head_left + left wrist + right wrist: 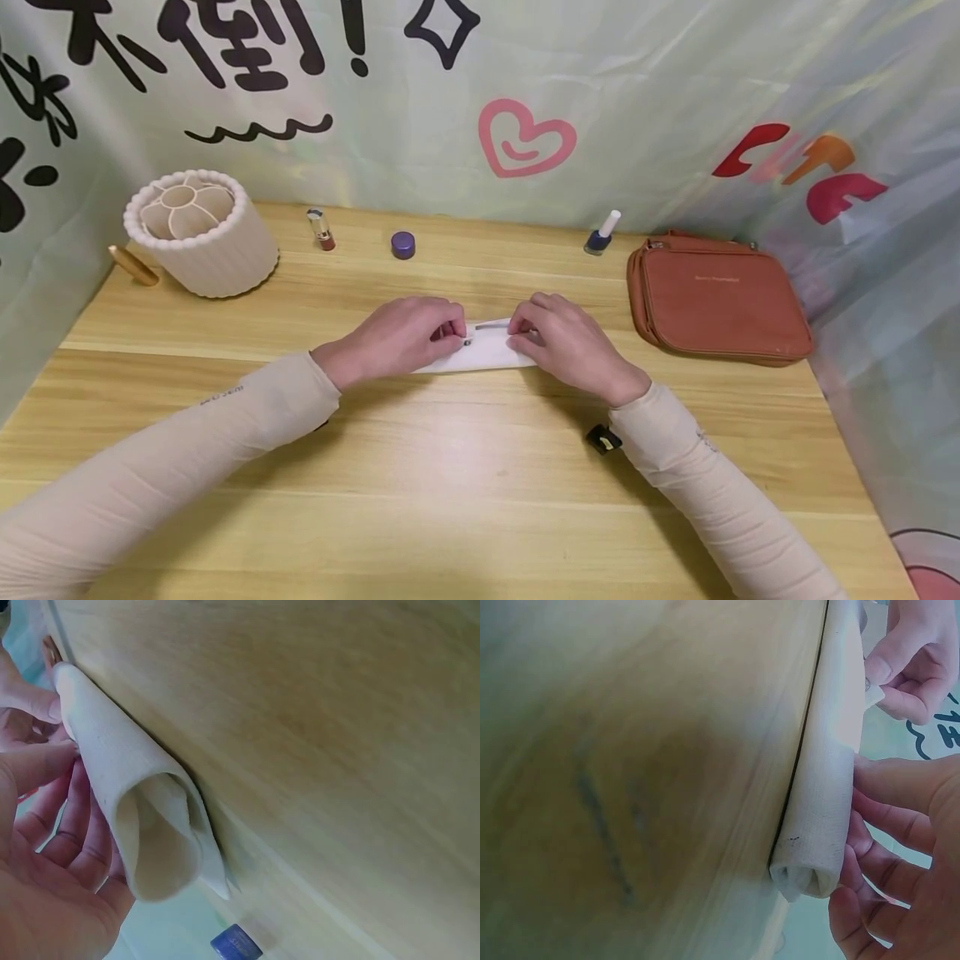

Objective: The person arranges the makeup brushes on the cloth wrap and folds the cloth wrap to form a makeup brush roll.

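A white cloth (491,354), rolled or folded into a long flat bundle, lies crosswise on the table between both hands. In the left wrist view its end (161,847) gapes, with loose layers inside. My left hand (408,337) pinches the cloth's edge between thumb and index finger, beside a small round metal snap (467,342). At the other end, my right hand (572,346) grips the far edge with thumb and fingertips. The right wrist view shows the bundle (821,772) tightly rolled, a small dark mark near its end.
Behind the hands stand a cream pleated lamp (213,250), a lipstick (321,230), a purple lidded jar (402,245) and a nail polish bottle (602,234). A brown zipped case (720,300) lies at the right. A printed curtain (420,133) hangs along the table's back edge.
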`<action>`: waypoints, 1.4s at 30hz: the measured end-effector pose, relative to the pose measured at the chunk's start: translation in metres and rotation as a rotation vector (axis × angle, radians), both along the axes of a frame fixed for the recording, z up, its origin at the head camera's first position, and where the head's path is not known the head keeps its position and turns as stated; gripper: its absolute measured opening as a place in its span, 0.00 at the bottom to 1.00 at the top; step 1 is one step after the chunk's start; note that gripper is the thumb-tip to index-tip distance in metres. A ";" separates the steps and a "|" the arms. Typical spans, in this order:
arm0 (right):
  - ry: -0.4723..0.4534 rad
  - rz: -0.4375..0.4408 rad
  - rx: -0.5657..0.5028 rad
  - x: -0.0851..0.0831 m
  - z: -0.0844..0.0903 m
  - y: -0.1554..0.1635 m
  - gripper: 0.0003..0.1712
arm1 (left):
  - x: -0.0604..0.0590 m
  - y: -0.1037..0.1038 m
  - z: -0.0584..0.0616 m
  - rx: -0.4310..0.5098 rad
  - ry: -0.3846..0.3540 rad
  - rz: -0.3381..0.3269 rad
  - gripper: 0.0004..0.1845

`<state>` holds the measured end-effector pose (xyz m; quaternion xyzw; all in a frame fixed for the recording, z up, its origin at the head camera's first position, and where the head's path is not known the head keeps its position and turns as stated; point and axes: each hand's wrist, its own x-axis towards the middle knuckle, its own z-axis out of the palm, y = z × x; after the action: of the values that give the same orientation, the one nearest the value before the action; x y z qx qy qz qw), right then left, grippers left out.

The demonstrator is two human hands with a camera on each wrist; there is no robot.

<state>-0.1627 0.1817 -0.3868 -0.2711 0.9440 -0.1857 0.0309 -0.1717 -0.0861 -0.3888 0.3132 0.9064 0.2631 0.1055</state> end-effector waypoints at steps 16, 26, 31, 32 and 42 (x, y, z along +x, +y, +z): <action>0.001 -0.001 0.015 -0.001 -0.001 0.000 0.06 | -0.002 -0.004 0.000 0.027 -0.003 -0.034 0.03; 0.004 0.002 0.009 -0.001 0.000 0.000 0.06 | -0.005 -0.005 0.001 0.049 -0.098 -0.022 0.03; 0.004 0.002 0.010 -0.001 0.000 0.000 0.06 | -0.007 -0.004 0.000 0.038 -0.118 -0.018 0.05; 0.004 0.002 0.010 -0.001 0.001 -0.001 0.06 | -0.007 -0.004 0.000 0.033 -0.118 -0.016 0.05; 0.004 0.002 0.010 -0.001 0.001 -0.001 0.06 | -0.005 -0.003 0.002 0.009 -0.067 -0.017 0.07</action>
<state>-0.1633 0.1807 -0.3854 -0.2725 0.9447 -0.1801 0.0305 -0.1769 -0.0894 -0.3871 0.3124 0.8984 0.2768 0.1364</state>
